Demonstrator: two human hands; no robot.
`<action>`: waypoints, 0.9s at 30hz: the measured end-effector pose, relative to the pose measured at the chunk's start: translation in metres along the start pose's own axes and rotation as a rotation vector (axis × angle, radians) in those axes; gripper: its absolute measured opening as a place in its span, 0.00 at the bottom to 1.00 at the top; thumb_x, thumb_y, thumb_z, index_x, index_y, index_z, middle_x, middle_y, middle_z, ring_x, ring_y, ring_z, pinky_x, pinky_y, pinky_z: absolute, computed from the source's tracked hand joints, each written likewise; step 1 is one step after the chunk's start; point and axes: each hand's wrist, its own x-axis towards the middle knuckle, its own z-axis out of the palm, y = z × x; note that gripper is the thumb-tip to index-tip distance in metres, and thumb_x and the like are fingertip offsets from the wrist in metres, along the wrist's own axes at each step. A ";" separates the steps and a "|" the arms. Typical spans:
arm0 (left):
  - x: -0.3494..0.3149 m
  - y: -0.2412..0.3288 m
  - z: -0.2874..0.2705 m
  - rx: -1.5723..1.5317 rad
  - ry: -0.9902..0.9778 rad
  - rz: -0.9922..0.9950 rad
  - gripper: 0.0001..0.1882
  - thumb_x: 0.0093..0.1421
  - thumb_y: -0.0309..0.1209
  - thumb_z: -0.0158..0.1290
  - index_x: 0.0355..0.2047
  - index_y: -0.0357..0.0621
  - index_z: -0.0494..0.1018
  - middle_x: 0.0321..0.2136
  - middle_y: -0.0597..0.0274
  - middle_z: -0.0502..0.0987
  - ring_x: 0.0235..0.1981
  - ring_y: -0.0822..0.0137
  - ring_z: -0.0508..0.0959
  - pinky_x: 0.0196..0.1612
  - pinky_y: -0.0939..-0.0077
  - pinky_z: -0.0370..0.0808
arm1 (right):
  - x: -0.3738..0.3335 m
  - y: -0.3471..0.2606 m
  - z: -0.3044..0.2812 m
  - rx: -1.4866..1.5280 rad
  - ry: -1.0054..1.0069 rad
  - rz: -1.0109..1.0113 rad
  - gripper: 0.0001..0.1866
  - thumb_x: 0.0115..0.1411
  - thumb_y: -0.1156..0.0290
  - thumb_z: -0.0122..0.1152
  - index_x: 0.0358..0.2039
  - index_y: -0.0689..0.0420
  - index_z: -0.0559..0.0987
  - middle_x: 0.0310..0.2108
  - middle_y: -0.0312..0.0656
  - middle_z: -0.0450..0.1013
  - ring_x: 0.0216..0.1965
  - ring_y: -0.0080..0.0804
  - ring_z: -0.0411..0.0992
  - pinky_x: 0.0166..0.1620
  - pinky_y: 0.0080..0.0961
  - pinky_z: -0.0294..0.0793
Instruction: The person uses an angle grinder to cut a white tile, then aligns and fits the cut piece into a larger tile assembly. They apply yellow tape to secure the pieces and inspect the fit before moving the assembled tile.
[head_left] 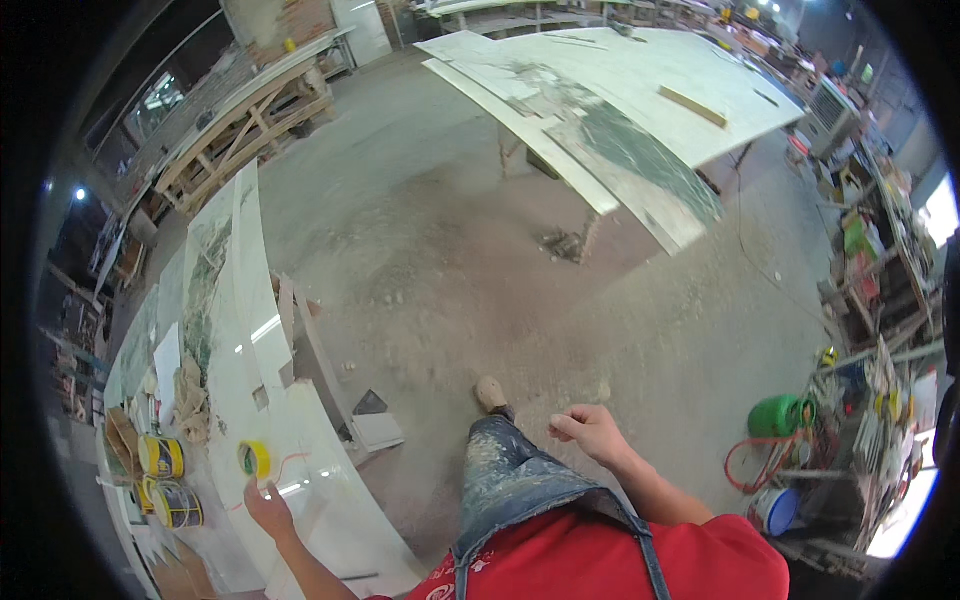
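Observation:
My left hand (268, 507) is over the stone-topped table at lower left, its thumb and fingers apart. Just beyond the fingertips is a roll of yellow tape (262, 457); I cannot tell whether they touch it. An orange line (293, 458) runs over the pale tabletop (325, 510) near this hand. Out in front of my body, above the floor, my right hand (592, 432) is loosely curled, with nothing visible in it. A stained dark blue apron (510, 480) hangs from my waist, and one shoe (490, 393) shows on the floor.
Yellow-and-black cans (162, 457) and a crumpled cloth (190, 400) stand on the left table. Ahead, a large table (740, 70) carries white and green slabs and a wooden strip (692, 106). A green gas cylinder (778, 416) with an orange hose sits at right beside cluttered shelves.

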 end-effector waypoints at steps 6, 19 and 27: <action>0.149 0.093 0.095 -0.060 0.052 0.094 0.21 0.59 0.29 0.60 0.53 0.37 0.74 0.51 0.44 0.76 0.56 0.44 0.72 0.61 0.51 0.68 | 0.155 -0.078 0.004 -0.018 0.093 -0.041 0.12 0.64 0.66 0.62 0.33 0.64 0.83 0.28 0.36 0.79 0.31 0.22 0.75 0.37 0.21 0.75; 0.437 0.246 0.196 -0.180 0.010 0.033 0.19 0.58 0.28 0.61 0.50 0.39 0.77 0.50 0.49 0.78 0.54 0.47 0.75 0.59 0.57 0.71 | 0.523 -0.280 0.089 -0.042 -0.162 -0.054 0.07 0.65 0.71 0.61 0.36 0.62 0.81 0.31 0.39 0.79 0.32 0.25 0.77 0.39 0.24 0.77; 0.572 0.207 0.237 0.015 0.057 -0.371 0.21 0.58 0.29 0.61 0.52 0.39 0.75 0.52 0.45 0.76 0.54 0.44 0.74 0.58 0.55 0.72 | 0.792 -0.446 0.200 -0.084 -0.418 -0.103 0.05 0.65 0.74 0.60 0.34 0.62 0.80 0.28 0.36 0.76 0.28 0.22 0.71 0.33 0.20 0.70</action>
